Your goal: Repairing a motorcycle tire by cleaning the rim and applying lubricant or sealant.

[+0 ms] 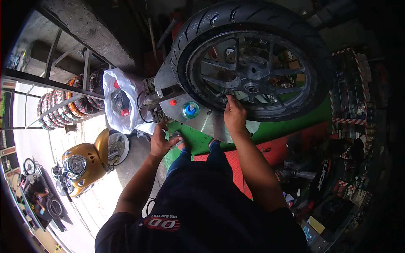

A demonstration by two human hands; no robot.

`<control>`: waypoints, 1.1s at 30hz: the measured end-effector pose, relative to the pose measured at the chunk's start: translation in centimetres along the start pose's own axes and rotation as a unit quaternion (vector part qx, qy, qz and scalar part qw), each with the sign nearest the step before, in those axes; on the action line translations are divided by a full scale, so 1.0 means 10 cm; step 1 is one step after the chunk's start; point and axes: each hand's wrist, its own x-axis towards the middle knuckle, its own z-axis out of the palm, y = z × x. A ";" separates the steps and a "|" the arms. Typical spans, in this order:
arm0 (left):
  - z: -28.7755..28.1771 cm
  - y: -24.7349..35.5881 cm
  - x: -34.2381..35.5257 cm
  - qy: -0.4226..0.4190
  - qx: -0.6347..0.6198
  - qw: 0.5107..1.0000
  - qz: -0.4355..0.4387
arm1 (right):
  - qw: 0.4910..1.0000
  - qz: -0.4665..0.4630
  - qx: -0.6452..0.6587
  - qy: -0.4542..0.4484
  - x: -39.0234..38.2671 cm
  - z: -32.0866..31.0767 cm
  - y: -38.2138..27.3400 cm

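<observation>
In front of me a motorcycle wheel, its black tyre (202, 21) around a dark spoked rim (236, 67), lies over a grey metal plate (215, 126). My right hand (236, 116) is at the rim's near edge, fingers pinched together; whatever is between them is too small to make out. Lower and to the left, my left hand (161, 141) hangs with thumb and fingers apart, holding nothing that I can see. A clear bottle of green liquid with a blue top (191, 109) stands on the plate between my hands, beside a small red cap (173, 102).
A white plastic bag (112, 84) with bottles inside sits left of the plate. Beyond it are wrapped tyres (71, 103) and a yellow motorcycle (86, 162). A red ramp (236, 168) lies on the green floor (278, 130); cluttered shelves (350, 97) line the right.
</observation>
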 end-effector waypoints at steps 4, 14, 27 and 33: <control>-0.05 -0.06 -0.03 0.033 -0.016 0.999 0.031 | 0.998 0.054 0.013 -0.025 0.05 -0.19 -0.11; -0.17 -0.15 -0.06 0.048 -0.004 0.998 -0.030 | 0.917 0.345 0.094 -0.176 0.27 -0.25 -0.24; -0.17 -0.22 -0.13 0.075 0.001 0.997 0.019 | 0.921 0.347 0.147 -0.101 0.15 -0.15 -0.21; -0.24 -0.23 -0.15 0.081 0.009 0.997 0.002 | 0.923 0.340 0.172 -0.063 0.14 -0.11 -0.14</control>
